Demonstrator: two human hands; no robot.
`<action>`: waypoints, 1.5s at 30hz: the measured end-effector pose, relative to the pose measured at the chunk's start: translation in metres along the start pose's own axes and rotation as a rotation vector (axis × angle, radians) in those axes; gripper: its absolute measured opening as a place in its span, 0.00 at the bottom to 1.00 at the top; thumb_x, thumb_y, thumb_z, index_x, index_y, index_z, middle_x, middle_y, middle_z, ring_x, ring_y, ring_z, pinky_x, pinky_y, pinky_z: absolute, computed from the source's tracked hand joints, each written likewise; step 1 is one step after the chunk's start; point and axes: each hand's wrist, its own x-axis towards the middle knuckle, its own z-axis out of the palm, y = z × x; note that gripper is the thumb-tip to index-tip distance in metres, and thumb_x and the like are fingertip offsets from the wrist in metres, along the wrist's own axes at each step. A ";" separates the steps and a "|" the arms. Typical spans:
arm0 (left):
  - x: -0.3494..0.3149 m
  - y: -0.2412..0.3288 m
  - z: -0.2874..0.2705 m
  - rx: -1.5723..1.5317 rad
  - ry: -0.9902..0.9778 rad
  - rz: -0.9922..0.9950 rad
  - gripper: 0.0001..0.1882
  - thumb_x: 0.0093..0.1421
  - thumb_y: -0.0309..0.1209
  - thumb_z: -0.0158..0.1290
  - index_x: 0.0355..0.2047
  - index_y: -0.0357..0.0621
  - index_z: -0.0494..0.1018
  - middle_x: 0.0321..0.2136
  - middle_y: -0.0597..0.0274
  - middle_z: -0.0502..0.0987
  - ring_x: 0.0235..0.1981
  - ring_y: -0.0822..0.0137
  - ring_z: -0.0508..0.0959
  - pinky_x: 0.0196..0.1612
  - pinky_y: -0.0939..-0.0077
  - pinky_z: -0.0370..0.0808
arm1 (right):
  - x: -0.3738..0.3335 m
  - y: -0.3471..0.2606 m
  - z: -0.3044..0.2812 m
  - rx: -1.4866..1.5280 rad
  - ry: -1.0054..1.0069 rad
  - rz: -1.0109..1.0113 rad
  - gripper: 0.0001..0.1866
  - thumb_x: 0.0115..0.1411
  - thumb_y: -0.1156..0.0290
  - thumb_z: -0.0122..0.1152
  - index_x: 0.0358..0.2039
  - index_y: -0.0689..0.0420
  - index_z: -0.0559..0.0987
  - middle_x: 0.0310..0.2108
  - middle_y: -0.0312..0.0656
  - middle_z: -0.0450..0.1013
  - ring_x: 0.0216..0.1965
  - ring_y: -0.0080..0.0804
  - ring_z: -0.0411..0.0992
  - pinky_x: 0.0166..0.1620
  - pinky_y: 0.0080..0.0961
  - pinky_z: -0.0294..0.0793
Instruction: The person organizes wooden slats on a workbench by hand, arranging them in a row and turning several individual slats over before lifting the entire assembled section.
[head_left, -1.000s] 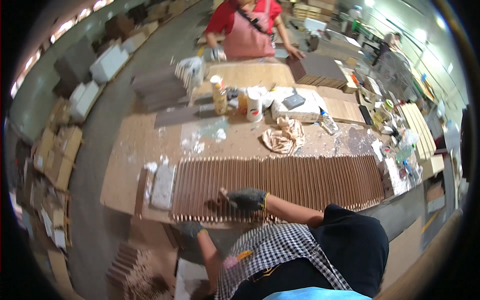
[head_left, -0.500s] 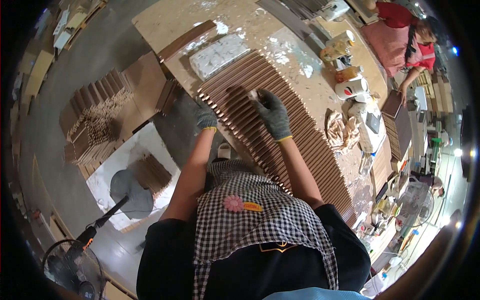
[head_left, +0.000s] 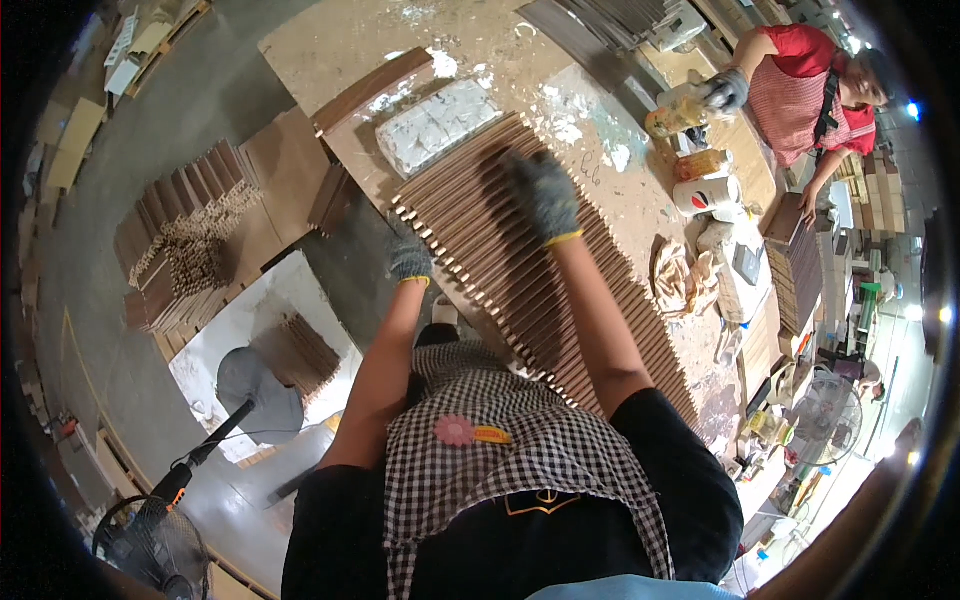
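A long row of brown wooden strips [head_left: 600, 290] stands packed side by side on the worktable, pale ends along its near-left edge. Over the row's far part is my right hand [head_left: 548, 200] in a grey glove with a yellow cuff. Motion smears its fingers, so what they hold, if anything, does not show. My left hand [head_left: 410, 258], gloved alike, is beside the pale strip ends at the table's left edge. Its fingers are dark and hard to make out. A white-smeared block [head_left: 436, 126] lies against the far end of the row.
Stacked brown strips [head_left: 190, 225] and a white board [head_left: 215, 330] are at the left, near a fan [head_left: 150, 540]. A white cup [head_left: 705, 194], bottles [head_left: 703, 164] and crumpled brown paper [head_left: 682, 278] line the table's right. A co-worker in red [head_left: 800, 100] stands beyond.
My right hand has shifted a little away from me over the strips. The co-worker has raised a gloved hand above the bottles. My left hand stays nearly in place.
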 end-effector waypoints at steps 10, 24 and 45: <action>0.011 -0.031 0.008 0.332 -0.160 0.202 0.36 0.78 0.52 0.39 0.70 0.32 0.62 0.67 0.39 0.68 0.64 0.44 0.72 0.67 0.58 0.69 | 0.010 0.031 -0.009 0.072 -0.035 0.232 0.14 0.69 0.59 0.62 0.49 0.50 0.86 0.31 0.53 0.78 0.36 0.51 0.76 0.41 0.44 0.77; -0.018 0.031 0.003 0.337 -0.143 0.061 0.31 0.78 0.43 0.42 0.73 0.36 0.57 0.67 0.43 0.64 0.67 0.49 0.65 0.72 0.58 0.61 | -0.023 -0.116 0.003 0.333 -0.243 0.015 0.19 0.61 0.70 0.67 0.54 0.51 0.83 0.40 0.53 0.78 0.43 0.51 0.78 0.44 0.42 0.80; 0.056 -0.062 -0.013 0.579 -0.105 0.165 0.30 0.79 0.33 0.37 0.76 0.33 0.47 0.77 0.48 0.51 0.76 0.54 0.54 0.78 0.68 0.50 | -0.011 -0.073 -0.014 0.232 -0.231 -0.221 0.18 0.65 0.66 0.65 0.56 0.47 0.82 0.51 0.47 0.79 0.46 0.45 0.79 0.48 0.36 0.82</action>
